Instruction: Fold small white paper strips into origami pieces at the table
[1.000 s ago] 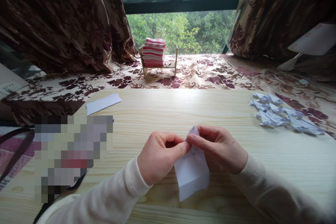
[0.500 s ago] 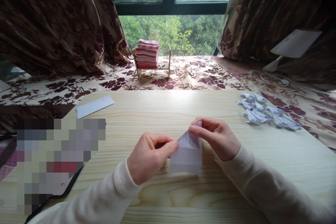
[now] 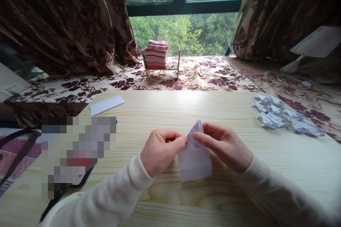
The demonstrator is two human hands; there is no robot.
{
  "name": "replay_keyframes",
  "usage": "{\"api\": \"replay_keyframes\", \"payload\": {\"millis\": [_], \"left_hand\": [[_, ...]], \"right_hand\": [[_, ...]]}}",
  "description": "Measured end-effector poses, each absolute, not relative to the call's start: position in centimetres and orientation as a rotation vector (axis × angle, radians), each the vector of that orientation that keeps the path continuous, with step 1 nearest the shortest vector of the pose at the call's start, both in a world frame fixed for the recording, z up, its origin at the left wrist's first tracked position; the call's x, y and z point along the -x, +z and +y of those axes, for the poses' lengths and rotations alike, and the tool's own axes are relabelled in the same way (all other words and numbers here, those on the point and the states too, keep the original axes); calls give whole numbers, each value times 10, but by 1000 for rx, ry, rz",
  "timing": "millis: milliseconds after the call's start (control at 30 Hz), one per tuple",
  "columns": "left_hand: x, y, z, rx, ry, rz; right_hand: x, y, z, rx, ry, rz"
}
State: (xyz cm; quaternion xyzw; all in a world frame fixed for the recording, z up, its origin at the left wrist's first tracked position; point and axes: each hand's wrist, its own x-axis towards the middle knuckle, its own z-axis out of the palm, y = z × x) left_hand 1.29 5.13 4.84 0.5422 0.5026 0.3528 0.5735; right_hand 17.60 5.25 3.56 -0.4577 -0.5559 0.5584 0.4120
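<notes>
A small white slip of paper [image 3: 194, 161] with print on its upper part is partly folded and held just above the pale wooden table [image 3: 186, 110]. My left hand [image 3: 161, 150] pinches its left edge between thumb and fingers. My right hand [image 3: 226, 145] pinches the folded top corner from the right. Both wear cream sleeves. The lower half of the paper hangs free towards me.
Several folded paper pieces [image 3: 282, 115] lie in a heap at the table's right edge. A flat white strip [image 3: 106, 104] lies at the far left. A blurred patch [image 3: 76, 152] covers something at the left. A stack of pink striped cloths on a small wooden stand [image 3: 157, 56] stands by the window.
The paper hung long a second ago; its lower part now looks shorter and the top corner is folded over. Both hands have kept their pinch, shifting slightly.
</notes>
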Motion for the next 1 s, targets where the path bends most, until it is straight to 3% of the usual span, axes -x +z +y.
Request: {"api": "replay_keyframes", "payload": {"millis": [367,700,1000], "left_hand": [[-11,51,52,-1232,820,1196],[-7,48,54,-1134,832,1225],[-4,47,55,-991,831,1129]], "right_hand": [[-166,31,46,1137,1345,-1450],[-165,22,41,960,711,-1791],[-169,19,41,920,388,-1970]]}}
